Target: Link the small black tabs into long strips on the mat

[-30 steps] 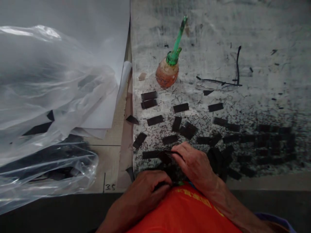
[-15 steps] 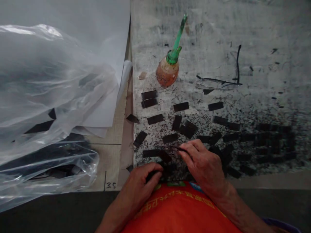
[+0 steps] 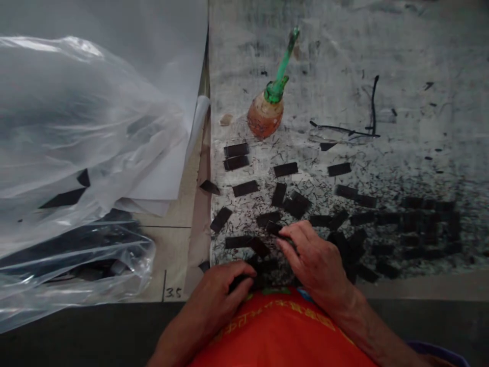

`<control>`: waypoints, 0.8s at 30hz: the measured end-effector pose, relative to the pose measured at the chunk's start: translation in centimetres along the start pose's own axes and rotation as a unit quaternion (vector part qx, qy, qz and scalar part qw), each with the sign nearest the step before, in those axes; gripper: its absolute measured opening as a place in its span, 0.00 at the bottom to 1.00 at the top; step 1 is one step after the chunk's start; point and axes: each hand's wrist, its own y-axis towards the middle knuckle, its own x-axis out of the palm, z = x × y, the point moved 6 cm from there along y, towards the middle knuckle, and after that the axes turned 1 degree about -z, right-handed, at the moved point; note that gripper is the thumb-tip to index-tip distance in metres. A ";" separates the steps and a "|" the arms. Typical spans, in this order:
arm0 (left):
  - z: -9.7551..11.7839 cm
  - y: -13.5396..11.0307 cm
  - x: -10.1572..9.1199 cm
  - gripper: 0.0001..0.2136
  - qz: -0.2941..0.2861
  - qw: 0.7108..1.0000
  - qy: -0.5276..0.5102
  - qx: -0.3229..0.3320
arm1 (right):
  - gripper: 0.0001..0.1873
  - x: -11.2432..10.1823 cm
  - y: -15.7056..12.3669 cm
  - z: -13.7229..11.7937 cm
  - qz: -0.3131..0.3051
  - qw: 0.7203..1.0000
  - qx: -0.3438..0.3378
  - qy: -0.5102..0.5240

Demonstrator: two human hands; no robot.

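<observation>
Several small black rectangular strips (image 3: 283, 169) lie scattered over a grey, ink-marked work surface (image 3: 401, 61). My right hand (image 3: 315, 260) rests among them near the front edge, its fingertips pinched on one black strip (image 3: 275, 229). My left hand (image 3: 221, 290) is curled at the table's front edge, its fingers closed on dark pieces (image 3: 244, 278) that I cannot make out clearly. An orange garment (image 3: 282, 331) fills the bottom of the view under both hands.
An orange squeeze bottle with a green nozzle (image 3: 267, 109) stands behind the strips. A large clear plastic bag (image 3: 76, 153) holding more black pieces covers the left side, over white paper (image 3: 171, 56). Thin black cord (image 3: 351, 130) lies at the right.
My right hand has slid a little left and forward, bringing the pinched strip down onto the surface. My left hand has stayed curled at the table edge.
</observation>
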 end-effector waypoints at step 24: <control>-0.7 0.8 0.6 0.08 -0.048 0.998 -0.027 0.017 | 0.02 2.4 1.6 -3.5 -0.134 0.986 -0.015 -0.103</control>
